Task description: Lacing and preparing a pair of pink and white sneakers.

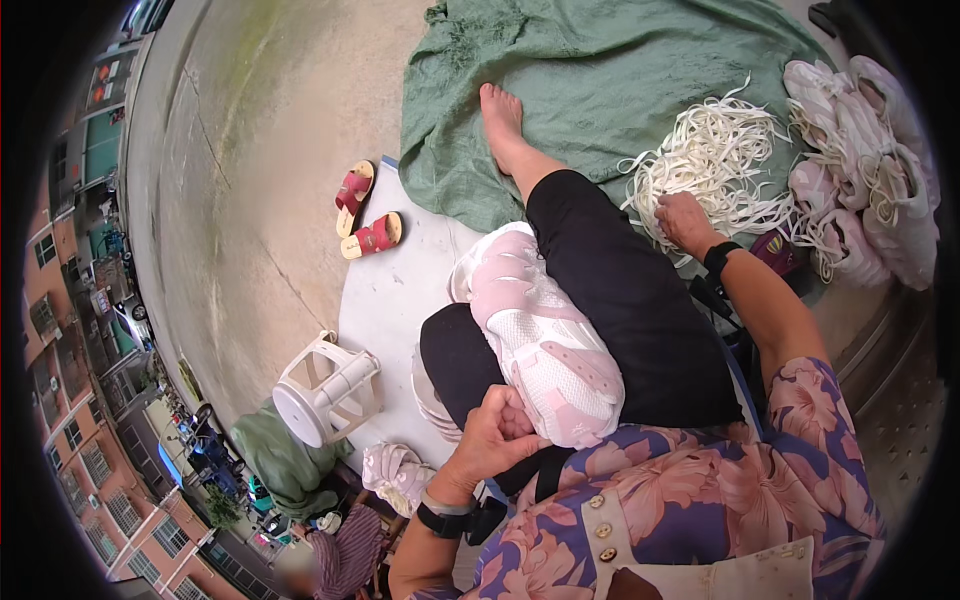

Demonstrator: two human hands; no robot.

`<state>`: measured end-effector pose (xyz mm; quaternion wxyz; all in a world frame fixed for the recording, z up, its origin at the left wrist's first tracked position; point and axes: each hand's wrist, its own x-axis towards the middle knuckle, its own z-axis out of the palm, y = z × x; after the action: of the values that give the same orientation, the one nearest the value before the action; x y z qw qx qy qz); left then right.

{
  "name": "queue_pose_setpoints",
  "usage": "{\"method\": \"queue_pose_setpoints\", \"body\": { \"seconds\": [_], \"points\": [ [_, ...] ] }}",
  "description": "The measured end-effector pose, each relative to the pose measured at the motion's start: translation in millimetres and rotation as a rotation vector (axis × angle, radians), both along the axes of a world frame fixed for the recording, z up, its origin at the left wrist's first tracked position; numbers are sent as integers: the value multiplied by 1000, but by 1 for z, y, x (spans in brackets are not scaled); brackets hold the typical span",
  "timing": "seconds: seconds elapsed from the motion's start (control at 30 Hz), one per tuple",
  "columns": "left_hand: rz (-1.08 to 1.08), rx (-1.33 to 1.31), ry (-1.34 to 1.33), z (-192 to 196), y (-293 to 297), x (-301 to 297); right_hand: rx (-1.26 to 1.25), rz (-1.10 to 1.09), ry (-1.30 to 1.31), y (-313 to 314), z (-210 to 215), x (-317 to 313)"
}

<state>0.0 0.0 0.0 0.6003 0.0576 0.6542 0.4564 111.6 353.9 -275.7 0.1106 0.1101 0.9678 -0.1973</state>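
Note:
A pink and white mesh shoe upper (565,370) lies across my lap, against my black trousers. My left hand (497,435) is closed on its near end, thumb and fingers pinching the edge. Off to the right, my right hand (687,222) reaches into a loose heap of white shoelaces (725,150). Its fingers are curled down among the laces at the heap's near left edge, and the fingertips are partly hidden. The heap rests on a green cloth (600,70).
More pink and white shoe uppers (850,150) are piled at far right. Red sandals (372,236) and a white plastic stool (325,390) stand on the left. Another bundle of uppers (395,475) lies near a person in a striped top (350,550) at lower left.

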Motion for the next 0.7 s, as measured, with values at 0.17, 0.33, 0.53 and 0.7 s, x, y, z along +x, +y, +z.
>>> {"method": "queue_pose_setpoints", "body": {
  "seconds": [0.17, 0.33, 0.53, 0.7],
  "points": [
    [-105, 8, 175, -5, -1, -3, -157, -253, 108, -2, 32, 22],
    [-365, 86, 639, 10, -8, 7, -430, -433, 307, -20, 124, 46],
    [-239, 394, 916, 58, 28, 23, -324, 132, 696, -77, 281, 35],
    [-102, 812, 529, 89, 67, 58, -410, 373, 722, -128, 377, 33]
  ]
}}
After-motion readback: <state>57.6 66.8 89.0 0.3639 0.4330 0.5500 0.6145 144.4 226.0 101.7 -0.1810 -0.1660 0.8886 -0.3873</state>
